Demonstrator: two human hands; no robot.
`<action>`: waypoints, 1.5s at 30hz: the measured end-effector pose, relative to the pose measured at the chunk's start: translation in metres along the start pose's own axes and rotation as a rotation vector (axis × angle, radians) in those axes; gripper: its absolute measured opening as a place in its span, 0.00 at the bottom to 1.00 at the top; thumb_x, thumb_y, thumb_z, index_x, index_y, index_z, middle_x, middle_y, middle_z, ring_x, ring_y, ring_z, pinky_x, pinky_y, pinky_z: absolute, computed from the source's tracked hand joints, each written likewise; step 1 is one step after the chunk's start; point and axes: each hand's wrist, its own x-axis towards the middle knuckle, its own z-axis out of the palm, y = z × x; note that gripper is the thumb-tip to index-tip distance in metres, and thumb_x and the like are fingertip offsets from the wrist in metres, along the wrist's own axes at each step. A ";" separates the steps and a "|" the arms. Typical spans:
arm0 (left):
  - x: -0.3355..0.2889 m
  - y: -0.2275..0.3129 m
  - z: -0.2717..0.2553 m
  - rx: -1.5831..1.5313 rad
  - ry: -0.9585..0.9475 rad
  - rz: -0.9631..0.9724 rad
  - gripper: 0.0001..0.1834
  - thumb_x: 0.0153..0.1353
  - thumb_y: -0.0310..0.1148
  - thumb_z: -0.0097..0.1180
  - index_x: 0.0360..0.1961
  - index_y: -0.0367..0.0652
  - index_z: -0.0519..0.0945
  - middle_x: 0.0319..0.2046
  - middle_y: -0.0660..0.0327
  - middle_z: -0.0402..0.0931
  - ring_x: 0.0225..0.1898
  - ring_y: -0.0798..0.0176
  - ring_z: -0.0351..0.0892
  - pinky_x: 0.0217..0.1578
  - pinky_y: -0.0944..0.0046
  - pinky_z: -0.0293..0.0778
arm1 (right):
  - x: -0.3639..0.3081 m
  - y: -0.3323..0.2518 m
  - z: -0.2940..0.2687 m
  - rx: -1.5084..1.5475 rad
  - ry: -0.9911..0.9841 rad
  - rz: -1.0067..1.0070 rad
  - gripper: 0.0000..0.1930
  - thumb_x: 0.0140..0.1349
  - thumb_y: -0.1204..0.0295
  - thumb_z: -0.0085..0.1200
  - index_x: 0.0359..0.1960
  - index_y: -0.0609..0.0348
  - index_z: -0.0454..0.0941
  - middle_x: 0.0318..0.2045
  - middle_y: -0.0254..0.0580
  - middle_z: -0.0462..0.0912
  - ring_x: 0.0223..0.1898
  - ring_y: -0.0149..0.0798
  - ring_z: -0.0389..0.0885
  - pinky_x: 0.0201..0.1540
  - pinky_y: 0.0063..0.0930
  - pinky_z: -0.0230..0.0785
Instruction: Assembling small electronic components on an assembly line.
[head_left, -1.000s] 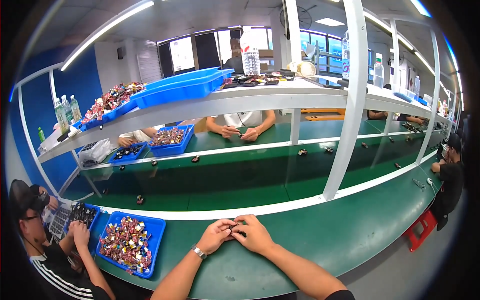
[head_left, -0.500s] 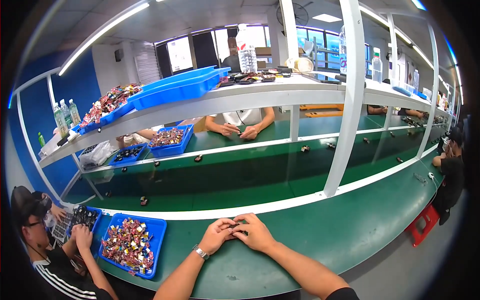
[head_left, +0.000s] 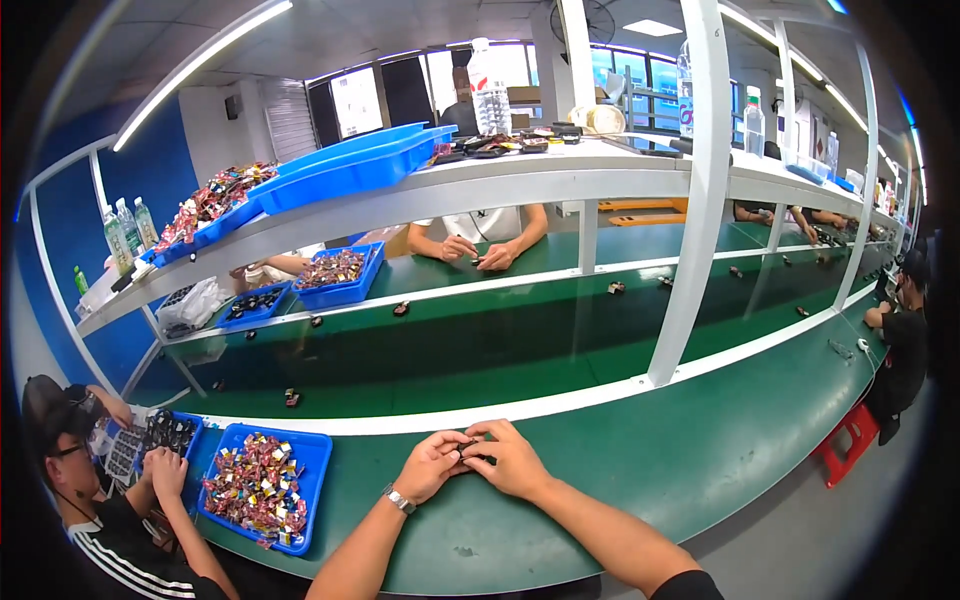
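Note:
Over the green worktop (head_left: pixel 600 490), my two hands meet around one small black part (head_left: pixel 463 452), mostly covered by the fingers. My left hand (head_left: pixel 430 468), with a metal watch at the wrist, pinches it from the left. From the right, my right hand (head_left: pixel 508 462) closes its thumb and fingers on the same part. What kind of part it is I cannot make out. Left of my left hand stands a blue tray (head_left: pixel 322 470) heaped with small red, white and yellow pieces (head_left: pixel 255 485).
A co-worker (head_left: pixel 75 480) sits at the left beside a tray of black parts (head_left: pixel 172 432). Beyond a white rail, a dark green conveyor belt (head_left: pixel 480 360) carries scattered small parts. A white post (head_left: pixel 690 220) rises ahead. Across the belt, another person's hands (head_left: pixel 480 255) handle something small.
The small parts on the belt have shifted slightly to the right. My hands stay in nearly the same place, fingers moved a little around the black part.

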 end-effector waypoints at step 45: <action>0.001 -0.010 0.004 -0.114 0.089 0.000 0.16 0.68 0.25 0.50 0.56 0.38 0.69 0.53 0.56 0.74 0.56 0.60 0.74 0.58 0.52 0.72 | 0.002 -0.012 0.005 -0.081 0.168 -0.056 0.06 0.52 0.78 0.60 0.33 0.58 0.80 0.43 0.38 0.79 0.45 0.42 0.78 0.42 0.32 0.76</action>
